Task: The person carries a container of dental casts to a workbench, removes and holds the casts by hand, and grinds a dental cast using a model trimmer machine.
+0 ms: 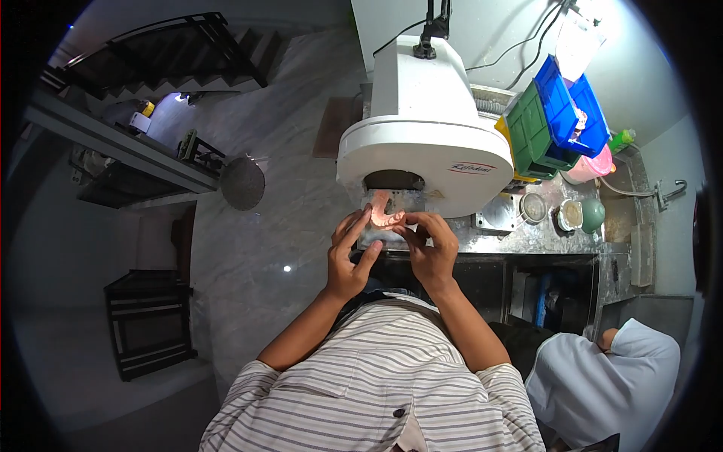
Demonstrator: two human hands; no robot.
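Observation:
A pink denture (385,213) with a row of pale teeth is held up in front of the dark round opening of a white machine (425,154). My right hand (431,242) pinches its right end between thumb and fingers. My left hand (348,255) is at the left side, fingers stretched out and their tips apparently touching the denture's edge. The left thumb stands apart, below the denture. Under the opening, a wet metal ledge (374,237) is partly hidden by the hands and denture.
To the right, a metal counter (482,243) carries a round strainer (533,207), a bowl (569,215) and a green round object (593,215). Green (531,124) and blue bins (561,113) stand behind. Another person in a light top (602,377) is close at lower right.

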